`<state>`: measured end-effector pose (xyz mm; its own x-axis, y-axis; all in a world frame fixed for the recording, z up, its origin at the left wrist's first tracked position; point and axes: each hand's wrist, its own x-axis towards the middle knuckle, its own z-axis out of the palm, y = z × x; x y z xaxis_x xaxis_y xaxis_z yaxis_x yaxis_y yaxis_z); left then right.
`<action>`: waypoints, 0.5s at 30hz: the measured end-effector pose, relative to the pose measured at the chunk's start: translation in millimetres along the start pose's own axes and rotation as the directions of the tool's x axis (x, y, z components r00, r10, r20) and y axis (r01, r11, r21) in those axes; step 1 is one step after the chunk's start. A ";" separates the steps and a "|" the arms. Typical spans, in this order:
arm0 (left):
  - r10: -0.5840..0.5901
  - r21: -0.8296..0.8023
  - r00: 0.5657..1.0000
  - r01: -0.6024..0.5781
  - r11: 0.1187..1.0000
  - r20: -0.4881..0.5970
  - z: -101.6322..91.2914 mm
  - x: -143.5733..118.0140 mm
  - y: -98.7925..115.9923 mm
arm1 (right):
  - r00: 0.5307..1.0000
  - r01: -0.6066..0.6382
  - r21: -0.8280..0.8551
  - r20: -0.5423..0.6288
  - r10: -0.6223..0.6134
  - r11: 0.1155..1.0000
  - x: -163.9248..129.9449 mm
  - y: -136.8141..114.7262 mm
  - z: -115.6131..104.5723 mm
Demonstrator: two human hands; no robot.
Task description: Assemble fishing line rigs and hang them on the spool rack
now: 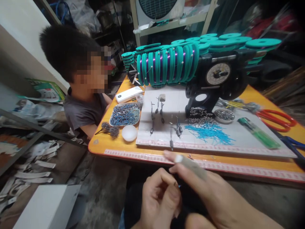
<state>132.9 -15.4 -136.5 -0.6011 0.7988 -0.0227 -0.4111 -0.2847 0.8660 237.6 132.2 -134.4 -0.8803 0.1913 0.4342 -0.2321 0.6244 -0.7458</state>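
At far left, a person (81,79) seated beside the orange table (119,149), close to a tray of small blue-grey tubes (125,114) and a white round lid (129,133)

Further right on the table, a white mat (238,140) with several dark hooked rigs (157,111), a scatter of thin blue tube pieces (209,132), a small dish of metal bits (224,115), a green lighter (258,133) and red-handled scissors (277,120); behind them, a row of teal spools wound with purple line (166,65) and a dark winding device with a dial (218,74)

Below the table's near edge, both hands over the lap: left hand (158,197) curled, fingers drawn together around something too small and hidden to make out; right hand (214,194) just beside and partly above it, thumb and forefinger pinched toward the same spot, forefinger wrapped in pale tape (190,165) and stretched up-left toward the table edge

Between the two hands, a tiny blue speck (179,186), likely a short tube piece, touching or nearly touching both sets of fingertips; long axis not readable at this size. Neither hand clearly nearer, the speck lying right of the left fingers and left of the right thumb, well apart from the blue pieces on the mat
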 end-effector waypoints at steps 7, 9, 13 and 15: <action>0.080 -0.421 0.989 -0.020 0.907 0.124 5.2 21.6 1.6 | 0.812 -0.443 0.726 0.075 0.579 0.526 13.9 -23.9 35.1; 0.046 -0.470 0.988 0.029 0.882 0.147 9.1 22.9 1.4 | 0.772 -0.412 0.832 0.103 0.627 0.371 7.3 -21.9 39.3; 0.073 -0.457 0.991 -0.012 0.890 0.115 14.5 24.1 1.1 | 0.790 -0.355 0.868 0.080 0.608 0.347 0.5 -10.1 38.1; 0.062 -0.437 0.992 -0.009 0.899 0.107 15.7 25.5 -0.8 | 0.807 -0.389 0.849 0.127 0.577 0.358 0.3 -5.8 32.2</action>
<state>128.7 13.5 -130.0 -0.5485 0.8319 0.0849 -0.6640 -0.4950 0.5603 225.4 104.2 -146.2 -0.8969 0.4183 -0.1438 -0.0917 -0.4940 -0.8646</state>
